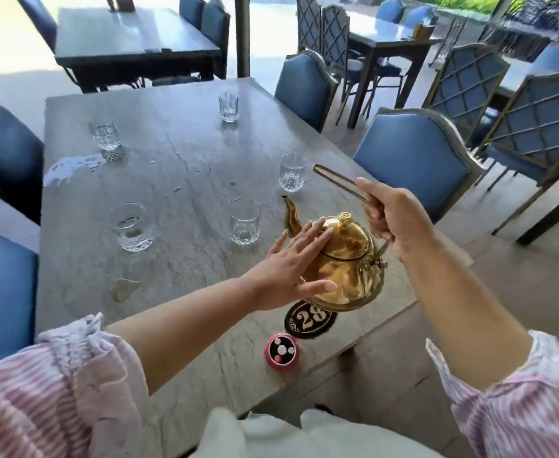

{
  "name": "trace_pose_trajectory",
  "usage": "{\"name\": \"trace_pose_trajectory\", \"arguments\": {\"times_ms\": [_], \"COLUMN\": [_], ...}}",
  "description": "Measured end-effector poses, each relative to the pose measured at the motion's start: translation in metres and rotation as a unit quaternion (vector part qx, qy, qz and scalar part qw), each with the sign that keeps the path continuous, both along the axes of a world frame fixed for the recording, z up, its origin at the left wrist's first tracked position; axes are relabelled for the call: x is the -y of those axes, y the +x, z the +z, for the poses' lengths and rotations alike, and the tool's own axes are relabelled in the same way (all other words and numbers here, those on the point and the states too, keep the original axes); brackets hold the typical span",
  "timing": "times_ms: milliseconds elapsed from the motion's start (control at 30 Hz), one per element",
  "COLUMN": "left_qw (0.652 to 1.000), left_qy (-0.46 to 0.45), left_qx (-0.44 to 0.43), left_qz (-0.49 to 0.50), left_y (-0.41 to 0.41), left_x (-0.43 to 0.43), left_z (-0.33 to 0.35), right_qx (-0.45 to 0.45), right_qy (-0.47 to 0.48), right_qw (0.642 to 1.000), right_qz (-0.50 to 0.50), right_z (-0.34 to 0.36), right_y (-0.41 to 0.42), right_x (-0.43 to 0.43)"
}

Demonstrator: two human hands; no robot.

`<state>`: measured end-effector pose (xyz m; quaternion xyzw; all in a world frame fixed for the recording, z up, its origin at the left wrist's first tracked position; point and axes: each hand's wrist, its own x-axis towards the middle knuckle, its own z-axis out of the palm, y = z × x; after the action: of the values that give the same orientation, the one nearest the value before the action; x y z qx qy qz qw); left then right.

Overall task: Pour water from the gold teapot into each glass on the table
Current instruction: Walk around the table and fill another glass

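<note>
**Teapot lifted by handle, left palm steadying the body**

Your right hand (389, 214) is clenched around the thin wire handle (336, 180) of the gold teapot (344, 266), which rises up and to the left past your knuckles. The teapot hangs near the right edge of the surface (179, 180), its base just above an oval number plate (308, 320) reading "28"; whether the base touches the plate cannot be told. The lid with its gold knob (345, 219) is on. The spout (289, 214) points far-left, toward the glasses.

Your left hand (291, 269) is released, fingers spread flat, palm pressed against the left side of the teapot body, fingertips reaching the lid.

Five glasses stand upright on the surface:
- near-left glass (131, 226), some water in the bottom
- near-centre glass (244, 221), just left of the spout
- right glass (292, 172), beyond the spout
- far-left glass (104, 135)
- far glass (228, 106)

A wet patch (70, 166) lies near the far-left glass, at the left edge. A small pink round object (280, 352) with white dots sits near the near edge, just below the number plate. Blue chairs surround the surface.
</note>
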<state>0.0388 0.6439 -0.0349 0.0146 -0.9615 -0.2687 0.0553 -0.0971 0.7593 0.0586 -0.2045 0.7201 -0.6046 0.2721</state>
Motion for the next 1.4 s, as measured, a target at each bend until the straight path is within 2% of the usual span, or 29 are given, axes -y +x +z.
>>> {"name": "trace_pose_trajectory", "arguments": {"times_ms": [233, 433, 800, 1067, 1200, 1400], "left_qw": [0.991, 0.982, 0.97, 0.97, 0.97, 0.971], "left_qy": [0.026, 0.036, 0.065, 0.104, 0.115, 0.127], "left_qx": [0.016, 0.075, 0.122, 0.1, 0.087, 0.064], "left_qz": [0.131, 0.171, 0.2, 0.196, 0.195, 0.193], "left_y": [-0.04, -0.052, -0.05, -0.05, -0.05, -0.05], "left_x": [-0.01, -0.006, 0.017, 0.027, 0.028, 0.028], "left_z": [-0.006, -0.002, -0.007, -0.006, -0.006, -0.01], "right_qx": [-0.02, -0.119, -0.208, -0.261, -0.304, -0.31], "right_qy": [0.048, 0.107, 0.207, 0.242, 0.266, 0.291], "right_qw": [0.987, 0.956, 0.899, 0.868, 0.84, 0.824], "right_qz": [0.15, 0.244, 0.326, 0.346, 0.364, 0.374], "right_z": [0.002, -0.001, -0.002, 0.007, 0.014, 0.022], "right_y": [-0.062, -0.077, -0.071, -0.06, -0.052, -0.044], "right_x": [0.042, 0.081, 0.136, 0.155, 0.159, 0.16]}}
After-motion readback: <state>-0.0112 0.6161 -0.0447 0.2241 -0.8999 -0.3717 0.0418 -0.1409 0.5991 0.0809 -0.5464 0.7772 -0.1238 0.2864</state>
